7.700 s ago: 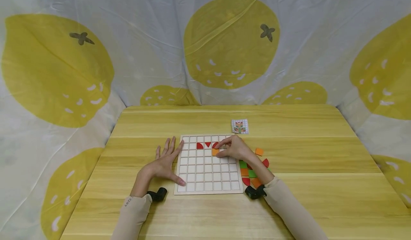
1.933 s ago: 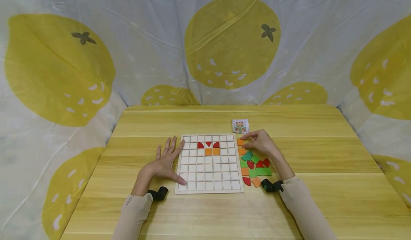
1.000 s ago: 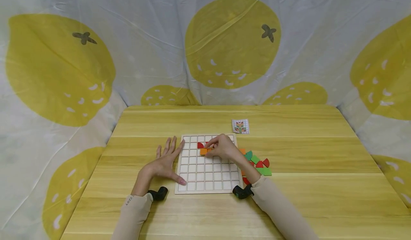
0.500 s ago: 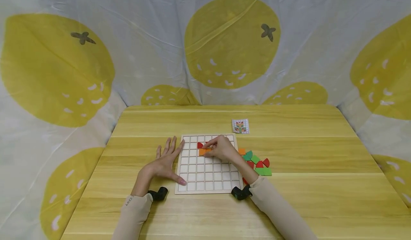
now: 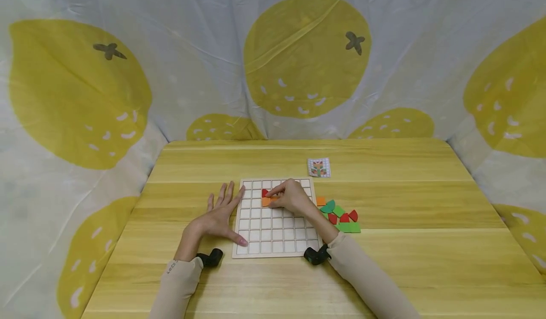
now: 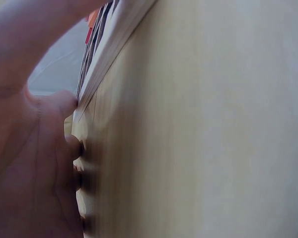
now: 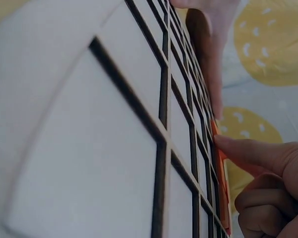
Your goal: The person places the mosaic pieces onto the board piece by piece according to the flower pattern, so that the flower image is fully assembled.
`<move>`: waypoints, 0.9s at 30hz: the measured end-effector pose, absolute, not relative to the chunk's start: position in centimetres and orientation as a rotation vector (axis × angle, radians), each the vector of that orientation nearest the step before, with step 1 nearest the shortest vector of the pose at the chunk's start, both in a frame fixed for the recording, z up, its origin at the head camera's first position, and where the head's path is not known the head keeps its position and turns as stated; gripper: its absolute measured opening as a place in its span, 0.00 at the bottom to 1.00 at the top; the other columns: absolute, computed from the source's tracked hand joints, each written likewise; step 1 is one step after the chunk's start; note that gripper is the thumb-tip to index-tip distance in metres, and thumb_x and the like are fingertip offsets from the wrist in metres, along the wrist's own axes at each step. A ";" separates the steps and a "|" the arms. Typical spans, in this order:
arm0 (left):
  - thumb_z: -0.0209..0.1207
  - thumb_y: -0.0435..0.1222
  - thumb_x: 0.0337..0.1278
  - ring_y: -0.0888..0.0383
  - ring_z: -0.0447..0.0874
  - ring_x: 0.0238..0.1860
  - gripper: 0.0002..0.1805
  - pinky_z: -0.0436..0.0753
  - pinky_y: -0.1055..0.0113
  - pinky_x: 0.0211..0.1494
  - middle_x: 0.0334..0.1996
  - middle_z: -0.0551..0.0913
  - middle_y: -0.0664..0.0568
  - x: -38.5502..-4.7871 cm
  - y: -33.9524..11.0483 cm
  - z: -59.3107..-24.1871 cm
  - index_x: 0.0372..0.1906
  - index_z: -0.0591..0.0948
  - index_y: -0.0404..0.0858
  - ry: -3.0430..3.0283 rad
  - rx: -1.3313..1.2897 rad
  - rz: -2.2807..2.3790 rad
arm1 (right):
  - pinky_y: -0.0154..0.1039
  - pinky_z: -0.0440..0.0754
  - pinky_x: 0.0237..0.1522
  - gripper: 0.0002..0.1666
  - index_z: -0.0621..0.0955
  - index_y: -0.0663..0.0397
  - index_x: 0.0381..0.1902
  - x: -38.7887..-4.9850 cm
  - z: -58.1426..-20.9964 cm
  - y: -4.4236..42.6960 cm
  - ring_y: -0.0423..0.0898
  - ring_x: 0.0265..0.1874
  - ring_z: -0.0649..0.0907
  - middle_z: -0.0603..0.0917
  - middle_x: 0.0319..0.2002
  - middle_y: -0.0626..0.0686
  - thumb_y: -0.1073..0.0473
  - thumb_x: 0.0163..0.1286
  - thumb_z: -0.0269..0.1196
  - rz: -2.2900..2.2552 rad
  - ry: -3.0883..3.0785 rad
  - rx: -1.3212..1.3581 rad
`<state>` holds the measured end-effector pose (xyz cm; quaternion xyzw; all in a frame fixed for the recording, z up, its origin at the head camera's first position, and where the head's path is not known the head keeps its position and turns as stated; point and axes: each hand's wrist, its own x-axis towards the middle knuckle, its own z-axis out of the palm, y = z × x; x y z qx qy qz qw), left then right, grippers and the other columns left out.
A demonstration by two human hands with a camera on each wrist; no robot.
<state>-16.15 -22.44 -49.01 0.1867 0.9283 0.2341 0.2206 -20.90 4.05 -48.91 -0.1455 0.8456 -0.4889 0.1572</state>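
A white square-grid board (image 5: pixel 277 236) with a wooden rim lies on the table. My left hand (image 5: pixel 217 220) is spread at its left edge, thumb on the lower left corner and a fingertip at the upper left. In the left wrist view the palm (image 6: pixel 30 163) stands beside the board's edge. My right hand (image 5: pixel 293 198) pinches an orange square tile (image 5: pixel 266 202) between thumb and fingers at the grid's third row. Right above it sits a red quarter-round tile (image 5: pixel 264 193). More tiles are hidden under the hand. In the right wrist view the thumb (image 7: pixel 233 146) touches orange.
Loose green tiles (image 5: pixel 350 227), red tiles (image 5: pixel 353 215), a teal piece (image 5: pixel 328 206) and an orange square (image 5: pixel 321 201) lie right of the board. A small pattern card (image 5: pixel 319 167) lies behind it. A lemon-print cloth (image 5: pixel 307 58) hangs behind the table (image 5: pixel 426 191).
My right hand took an orange square from the pile at the right, brought it over the board, and has shifted it slightly left into the row of orange squares. The left hand stays put.
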 end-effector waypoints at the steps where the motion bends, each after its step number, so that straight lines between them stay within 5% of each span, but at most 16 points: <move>1: 0.81 0.62 0.30 0.34 0.12 0.81 0.84 0.21 0.27 0.76 0.81 0.18 0.36 -16.2 -22.4 -49.0 0.85 0.35 0.43 2.567 0.517 0.647 | 0.30 0.60 0.22 0.12 0.93 0.52 0.40 -20.9 -48.9 4.1 0.39 0.17 0.64 0.87 0.27 0.51 0.64 0.55 0.80 -1.397 2.428 -0.412; 16: 0.81 0.63 0.30 0.34 0.12 0.81 0.84 0.19 0.27 0.75 0.81 0.18 0.36 -16.2 -22.5 -49.1 0.85 0.35 0.42 2.556 0.530 0.681 | 0.30 0.60 0.25 0.11 0.94 0.49 0.36 -21.0 -49.4 4.1 0.39 0.22 0.65 0.93 0.40 0.51 0.62 0.54 0.81 -1.404 2.426 -0.375; 27: 0.82 0.61 0.31 0.34 0.12 0.81 0.84 0.20 0.28 0.76 0.81 0.18 0.36 -16.2 -22.5 -49.2 0.85 0.35 0.42 2.558 0.521 0.673 | 0.31 0.57 0.23 0.11 0.94 0.49 0.36 -20.9 -49.2 4.0 0.39 0.18 0.61 0.85 0.23 0.47 0.62 0.54 0.81 -1.395 2.418 -0.370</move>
